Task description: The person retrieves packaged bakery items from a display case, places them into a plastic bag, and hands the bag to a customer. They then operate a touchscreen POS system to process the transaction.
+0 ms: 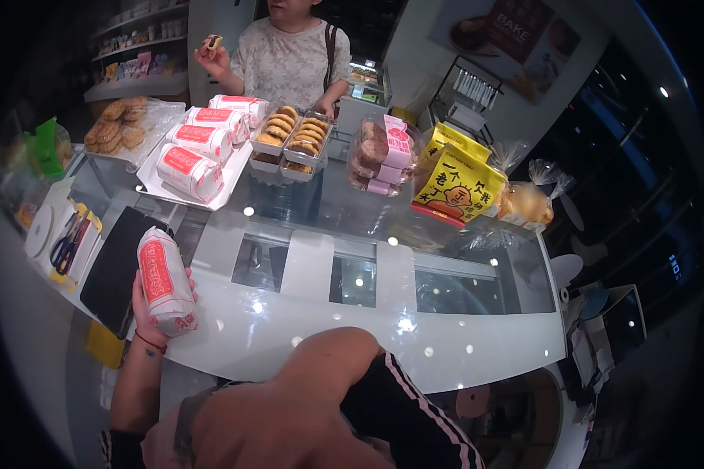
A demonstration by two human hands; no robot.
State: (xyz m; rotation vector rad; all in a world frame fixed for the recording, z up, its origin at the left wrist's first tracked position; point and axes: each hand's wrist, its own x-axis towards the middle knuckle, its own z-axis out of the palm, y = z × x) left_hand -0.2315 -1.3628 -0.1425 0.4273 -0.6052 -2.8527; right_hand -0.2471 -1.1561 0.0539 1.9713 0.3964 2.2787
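My left hand (145,316) grips a long white wrapped package (167,283) with a red label, holding it upright over the near left of the counter. A thumb and fingertips show along its sides. Bent at the elbow, my right arm rises very close to the camera at the bottom middle. My right hand (242,426) is a large blur there, its fingers hidden. Several similar white and red packages (188,172) lie on a white tray (225,190) beyond my left hand.
Across the glass counter (446,324) stands a person (293,59) holding a small piece of food. Along its far side are boxed round pastries (308,137), a bag of cookies (117,129), pink-labelled boxes (383,155), yellow bags (455,184) and wrapped bread (524,205). Scissors (66,246) sit at left.
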